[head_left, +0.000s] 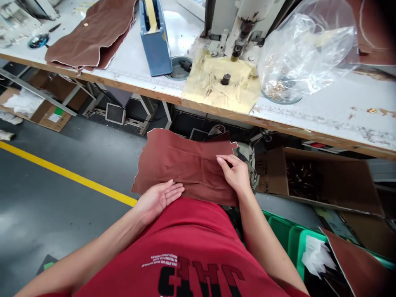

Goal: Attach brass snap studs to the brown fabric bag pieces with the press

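Note:
A brown fabric piece (182, 159) with pale, uneven cut edges lies spread over my lap. A crease and a seam-like line run across it. My left hand (159, 199) rests at its near left side, palm up, fingers stretched out and holding nothing. Over the right part of the fabric is my right hand (236, 171), with thumb and index fingertip brought together. Whatever lies between those fingertips is too small or hidden to tell. Beyond the fabric, at the bench, a press machine (238, 47) stands above a small metal post (225, 79) on yellowed tape.
On the bench (123, 84) are stacked brown fabric pieces (89, 35), a blue tape dispenser (156, 39) and a clear plastic bag (306, 53) over a dish of small brass-coloured parts. A cardboard box (334, 177) and a green crate (286, 235) stand at right.

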A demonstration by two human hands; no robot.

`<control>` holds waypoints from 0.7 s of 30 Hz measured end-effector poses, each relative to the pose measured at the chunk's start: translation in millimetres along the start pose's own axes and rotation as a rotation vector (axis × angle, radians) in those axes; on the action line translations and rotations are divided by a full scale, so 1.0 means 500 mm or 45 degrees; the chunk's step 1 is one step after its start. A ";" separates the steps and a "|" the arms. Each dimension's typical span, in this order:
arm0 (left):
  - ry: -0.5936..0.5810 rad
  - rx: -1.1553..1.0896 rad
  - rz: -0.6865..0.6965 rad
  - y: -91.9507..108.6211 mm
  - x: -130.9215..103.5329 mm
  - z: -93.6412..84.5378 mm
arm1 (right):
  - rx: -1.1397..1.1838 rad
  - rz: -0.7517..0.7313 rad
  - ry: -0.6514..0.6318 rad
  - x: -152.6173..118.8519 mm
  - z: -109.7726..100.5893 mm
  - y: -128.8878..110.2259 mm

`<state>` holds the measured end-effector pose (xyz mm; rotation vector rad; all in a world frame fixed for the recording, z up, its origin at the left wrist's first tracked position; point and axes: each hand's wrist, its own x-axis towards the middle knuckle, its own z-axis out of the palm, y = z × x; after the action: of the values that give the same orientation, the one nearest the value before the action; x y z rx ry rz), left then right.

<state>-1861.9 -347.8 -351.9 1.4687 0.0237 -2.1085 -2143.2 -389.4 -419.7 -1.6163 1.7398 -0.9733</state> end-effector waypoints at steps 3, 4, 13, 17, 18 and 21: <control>-0.011 0.025 0.157 -0.002 0.028 0.007 | 0.005 -0.004 -0.003 0.001 -0.001 0.001; -0.014 0.047 0.214 -0.004 0.039 0.011 | 0.011 -0.002 -0.004 0.001 0.000 0.002; 0.145 0.400 0.728 0.082 0.131 0.046 | 0.180 0.119 -0.028 -0.002 -0.008 -0.009; -0.006 0.789 0.813 0.255 0.053 0.040 | 0.219 0.068 -0.026 -0.002 -0.041 -0.030; -0.044 1.006 0.828 0.307 0.017 0.040 | 0.213 0.049 -0.034 -0.002 -0.050 -0.039; -0.040 1.545 0.870 0.443 -0.101 0.058 | 0.182 0.007 -0.040 -0.002 -0.078 -0.078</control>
<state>-1774.3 -521.4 -231.3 1.6292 -1.7447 -1.5102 -2152.1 -383.5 -365.5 -1.5277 1.6145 -1.0394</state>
